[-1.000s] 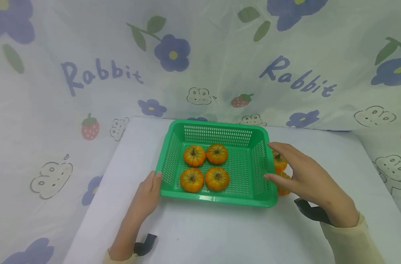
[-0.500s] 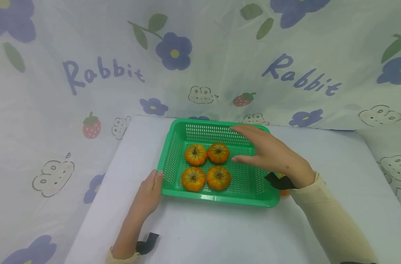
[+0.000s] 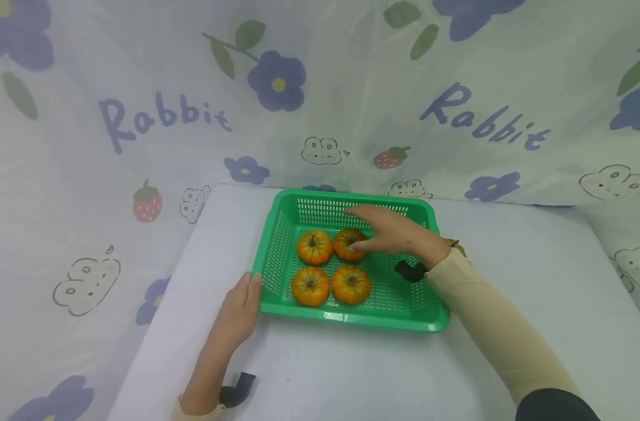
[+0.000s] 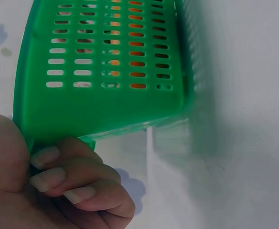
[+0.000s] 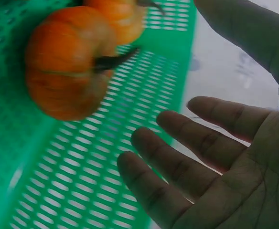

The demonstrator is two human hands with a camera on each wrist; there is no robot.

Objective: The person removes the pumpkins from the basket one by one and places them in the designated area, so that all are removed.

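Since the earlier frames, the right hand point(image 3: 385, 231) has swung inward from the right rim of the green basket point(image 3: 388, 323) to above its far side, over the pumpkins; the pumpkins inside and the left hand point(image 3: 238, 310) keep their places. Four small orange pumpkins sit in the basket's left and middle part, in two rows of two: a far-left pumpkin point(image 3: 314, 248), a far-right pumpkin point(image 3: 346, 247), a near-left pumpkin point(image 3: 310, 287) and a near-right pumpkin point(image 3: 351, 285). Over the far-right one, the right hand is spread wide, thumb well apart from the fingers, with nothing in its grasp. Its thumb overlaps that pumpkin in the head view; whether they touch, I cannot tell. The right wrist view shows its four fingers separated, near two pumpkins with dark stems. At the basket's near-left corner, the left hand grips the rim, thumb on top and fingers curled beneath. Just outside the basket's right end, an outer pumpkin point(image 3: 456, 245) shows only partly behind the right arm. Beneath the basket lies a white table point(image 3: 309, 368). Nearer than the basket come beige sleeves point(image 3: 496, 321) and black straps point(image 3: 238, 390) at both wrists. Beyond the basket hangs a pale cloth point(image 3: 351, 70) printed with blue flowers, strawberries, rabbit faces and the word "Rabbit".
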